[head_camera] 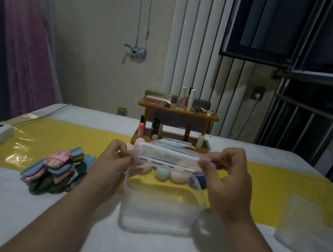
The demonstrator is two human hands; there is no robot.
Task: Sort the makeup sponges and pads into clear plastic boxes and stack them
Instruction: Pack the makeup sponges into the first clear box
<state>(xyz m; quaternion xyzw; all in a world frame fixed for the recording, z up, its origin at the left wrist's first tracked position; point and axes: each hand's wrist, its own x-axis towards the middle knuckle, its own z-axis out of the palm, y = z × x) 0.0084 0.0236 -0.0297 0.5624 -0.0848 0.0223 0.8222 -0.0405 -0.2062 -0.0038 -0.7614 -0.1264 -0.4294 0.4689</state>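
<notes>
Clear lid (167, 158) in both hands, over open box (162, 207)

Box (161, 209) blocks centre; pad pile (57, 168) left; bare btwn

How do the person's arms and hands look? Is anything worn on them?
Both forearms are bare: no sleeves show in the picture. The left hand and the right hand wear no gloves, and I see no rings, watch or bracelet. The nails look short and unpainted.

- I am wearing the only camera on my head, looking forward and down across the table (18, 211).
- It is sitting close above my forearms, facing the far wall (99, 51).
</notes>
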